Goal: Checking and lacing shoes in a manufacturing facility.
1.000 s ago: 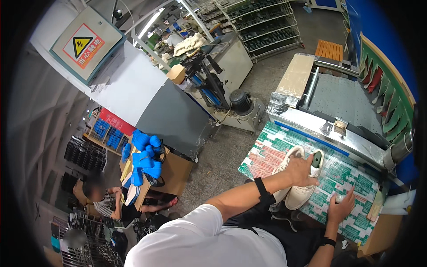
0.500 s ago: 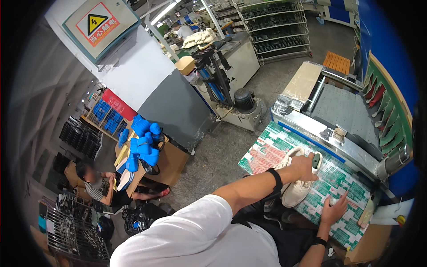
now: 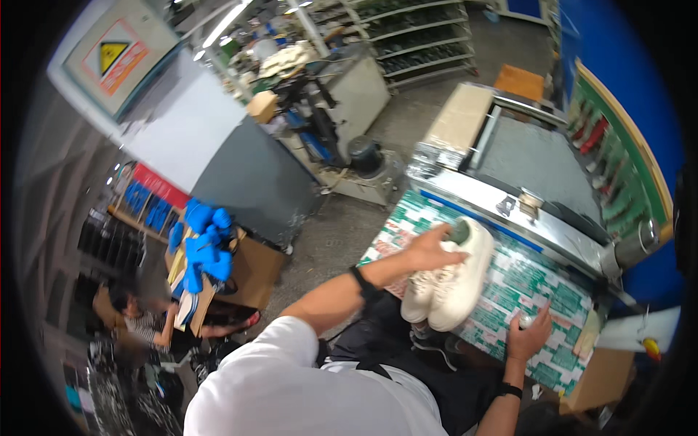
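Left hand (image 3: 427, 251) extended, fingers curled; right hand (image 3: 529, 336) pressed flat

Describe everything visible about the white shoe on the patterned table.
The white shoe is a cream-white sneaker with a thick pale sole, a greenish lining at the heel opening and laces near the toe. It lies tilted on its side on the green and red patterned table, toe towards the person. The left hand grips its upper near the opening; the right hand rests apart on the table.

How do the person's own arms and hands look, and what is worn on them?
Both hands are bare, without gloves. The left hand has a black band on its wrist, and its forearm is uncovered up to a short white sleeve. The right hand also has a dark band on its wrist. No rings are visible.
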`<control>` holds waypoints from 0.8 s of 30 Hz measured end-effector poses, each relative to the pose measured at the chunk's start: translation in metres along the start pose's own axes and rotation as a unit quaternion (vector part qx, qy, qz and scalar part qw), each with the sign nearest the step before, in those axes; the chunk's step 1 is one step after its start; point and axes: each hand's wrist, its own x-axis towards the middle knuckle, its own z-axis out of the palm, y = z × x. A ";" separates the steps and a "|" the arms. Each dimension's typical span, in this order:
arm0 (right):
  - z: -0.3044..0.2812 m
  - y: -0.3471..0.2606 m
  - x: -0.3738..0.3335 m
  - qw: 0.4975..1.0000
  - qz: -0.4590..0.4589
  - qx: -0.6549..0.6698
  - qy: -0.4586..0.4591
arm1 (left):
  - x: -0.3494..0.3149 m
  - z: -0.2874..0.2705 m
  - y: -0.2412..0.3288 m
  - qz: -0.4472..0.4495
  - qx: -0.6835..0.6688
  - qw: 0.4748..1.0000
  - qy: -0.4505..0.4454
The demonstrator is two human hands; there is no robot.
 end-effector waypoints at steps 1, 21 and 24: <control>0.003 -0.007 0.009 0.999 0.022 0.022 -0.028 | 0.003 -0.014 -0.005 0.010 -0.047 0.999 0.009; 0.051 -0.025 0.068 0.996 0.032 0.024 -0.075 | 0.477 -0.245 -0.004 -0.072 -0.195 0.940 0.270; 0.053 -0.020 0.070 0.996 0.042 -0.006 -0.077 | 0.515 -0.210 -0.006 -0.080 -0.186 0.956 0.211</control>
